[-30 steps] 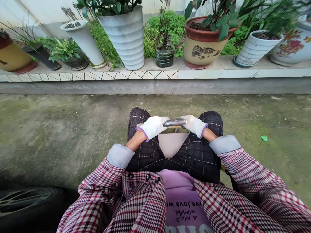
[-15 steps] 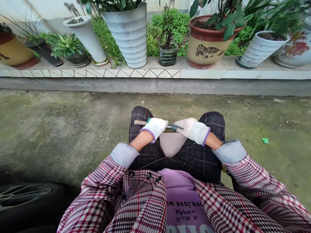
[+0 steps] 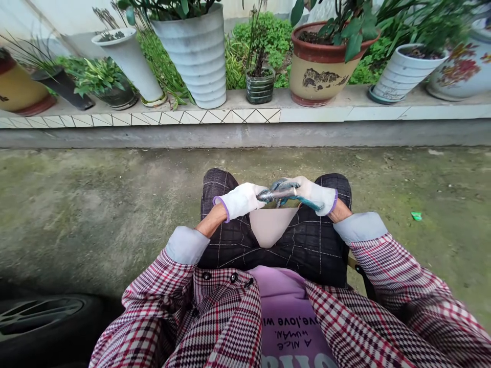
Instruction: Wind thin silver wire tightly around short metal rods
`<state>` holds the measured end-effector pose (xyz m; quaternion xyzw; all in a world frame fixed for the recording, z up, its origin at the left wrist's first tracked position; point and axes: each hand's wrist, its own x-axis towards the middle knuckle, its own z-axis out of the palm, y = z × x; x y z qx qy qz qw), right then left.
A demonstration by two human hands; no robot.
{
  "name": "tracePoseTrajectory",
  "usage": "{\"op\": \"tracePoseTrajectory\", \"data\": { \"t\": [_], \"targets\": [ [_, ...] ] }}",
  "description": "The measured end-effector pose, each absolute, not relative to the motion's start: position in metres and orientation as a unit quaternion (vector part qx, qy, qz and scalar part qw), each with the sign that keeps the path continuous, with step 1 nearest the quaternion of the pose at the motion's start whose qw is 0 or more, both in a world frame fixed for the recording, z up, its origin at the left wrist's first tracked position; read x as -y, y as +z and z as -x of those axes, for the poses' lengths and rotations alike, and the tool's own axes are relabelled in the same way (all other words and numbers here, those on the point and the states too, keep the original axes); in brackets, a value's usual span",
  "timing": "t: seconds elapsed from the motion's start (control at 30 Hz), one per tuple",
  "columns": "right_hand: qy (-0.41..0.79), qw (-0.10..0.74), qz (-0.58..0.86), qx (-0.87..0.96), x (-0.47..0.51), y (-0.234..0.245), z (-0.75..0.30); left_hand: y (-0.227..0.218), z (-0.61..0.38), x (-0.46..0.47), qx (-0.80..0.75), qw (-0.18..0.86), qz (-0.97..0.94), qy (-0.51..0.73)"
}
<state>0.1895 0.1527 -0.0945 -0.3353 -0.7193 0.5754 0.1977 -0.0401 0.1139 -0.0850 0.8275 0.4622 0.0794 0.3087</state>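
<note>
Both my hands wear white knit gloves with purple cuffs and teal-coated palms. They meet above my lap, between my knees. My left hand (image 3: pixel 243 200) is closed round one end of a short rod-like tool (image 3: pixel 276 194), which has a silvery, ridged middle and a pale tip pointing right. The tool's exact kind does not show. At its other end my right hand (image 3: pixel 307 193) curls its fingers about the tool, the teal palm side partly turned up. Where those fingertips press is partly hidden. Under the hands lies a pale, wedge-shaped surface (image 3: pixel 271 227) between my thighs.
Potted plants stand on a tiled ledge (image 3: pixel 184 117) ahead, among them a tall white pot (image 3: pixel 192 56) and a red-rimmed beige pot (image 3: pixel 320 76). A wheel with a black tire (image 3: pixel 90 327) is at lower left. A green scrap (image 3: pixel 416 215) lies on the concrete floor (image 3: pixel 115 204).
The rod-like tool's pale end stuck out left of my left hand; now a pale tip points right, near my right hand. My right hand has rolled, showing its teal palm. The view shifted slightly.
</note>
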Motion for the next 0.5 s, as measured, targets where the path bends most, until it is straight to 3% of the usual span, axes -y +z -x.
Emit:
{"op": "tracePoseTrajectory", "data": {
  "t": [0.1, 0.2, 0.4, 0.5],
  "targets": [
    [0.581, 0.182, 0.327, 0.723, -0.156, -0.094, -0.193, -0.081, 0.036, -0.109, -0.451, 0.302, -0.838, 0.061],
    [0.646, 0.141, 0.366, 0.654, -0.157, -0.096, -0.196, -0.073, 0.034, -0.106, -0.462, 0.325, -0.816, 0.123],
    [0.700, 0.173, 0.418, 0.552, -0.152, -0.107, -0.188, -0.055, 0.037, -0.104, -0.479, 0.546, -0.627, 0.281],
    [0.688, 0.170, 0.441, 0.551, -0.149, -0.110, -0.182, -0.066, 0.041, -0.112, -0.481, 0.564, -0.594, 0.311]
  ]
}}
